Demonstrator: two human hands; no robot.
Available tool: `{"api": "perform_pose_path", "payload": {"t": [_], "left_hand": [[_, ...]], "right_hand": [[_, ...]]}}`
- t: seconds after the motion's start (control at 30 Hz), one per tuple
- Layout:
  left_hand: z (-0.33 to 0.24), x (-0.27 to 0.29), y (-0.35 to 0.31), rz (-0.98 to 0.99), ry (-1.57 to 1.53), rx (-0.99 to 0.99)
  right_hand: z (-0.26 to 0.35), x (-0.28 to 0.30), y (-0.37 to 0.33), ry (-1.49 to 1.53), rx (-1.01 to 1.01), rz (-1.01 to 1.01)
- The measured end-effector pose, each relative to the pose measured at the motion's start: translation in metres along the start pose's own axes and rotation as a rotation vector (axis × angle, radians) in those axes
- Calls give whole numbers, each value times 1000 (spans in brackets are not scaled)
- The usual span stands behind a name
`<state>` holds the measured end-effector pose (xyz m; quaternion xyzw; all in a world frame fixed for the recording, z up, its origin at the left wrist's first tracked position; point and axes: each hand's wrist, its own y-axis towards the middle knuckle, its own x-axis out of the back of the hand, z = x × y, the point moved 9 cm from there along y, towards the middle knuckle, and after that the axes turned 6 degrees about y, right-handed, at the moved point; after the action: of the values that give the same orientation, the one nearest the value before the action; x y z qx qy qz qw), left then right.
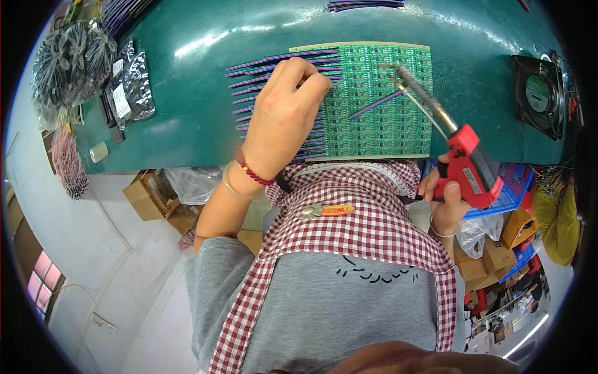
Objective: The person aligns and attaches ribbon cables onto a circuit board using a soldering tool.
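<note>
- Wires (268,61), dark with pink and blue strands, lie in a row at upper centre of the frame, along the left side of a green circuit-board panel (380,140) that lies flat, just above the frame's middle.
- The left hand (280,115) hovers over that row, thumb and forefinger drawn close; whether a wire is pinched between them cannot be told.
- At right of centre, the right hand (445,199) has its fingers clamped around the grip of a red soldering gun (467,165), its metal barrel slanting up and left over the panel.
- The wires look light and limp, best taken near the end; the panel seems thin, stiff and fragile, better held by its pale edge strips. The gun is likely the heaviest piece, safe only at its plastic handle, since the barrel may be hot.
- Beneath, a smooth green counter (193,115) throws back glare at upper left of centre.
- Around it, clear-bagged dark bundles (71,65) crowd the upper left, a black fan (537,96) sits at upper right, a blue crate (514,190) stands at lower right, and an open cardboard box (144,198) rests at left, below the counter's edge.
</note>
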<state>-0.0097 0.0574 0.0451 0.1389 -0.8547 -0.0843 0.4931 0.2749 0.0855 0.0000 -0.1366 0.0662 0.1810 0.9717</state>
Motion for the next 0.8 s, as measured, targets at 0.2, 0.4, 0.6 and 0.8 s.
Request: {"api": "perform_pose_path", "payload": {"t": [0.2,0.4,0.6,0.8], "left_hand": [[1,-14,0,56,11,-100],[2,-20,-2,46,25,-131],[0,-21,-3,36,6,-140],[0,-20,-2,52,12,-140]], "right_hand": [[-20,-16,-14,-36,-109,98],[-20,-25,-18,-75,-110,145],[-35,-15,-27,-238,-67,190],[-36,-10,-27,-425,13,231]]}}
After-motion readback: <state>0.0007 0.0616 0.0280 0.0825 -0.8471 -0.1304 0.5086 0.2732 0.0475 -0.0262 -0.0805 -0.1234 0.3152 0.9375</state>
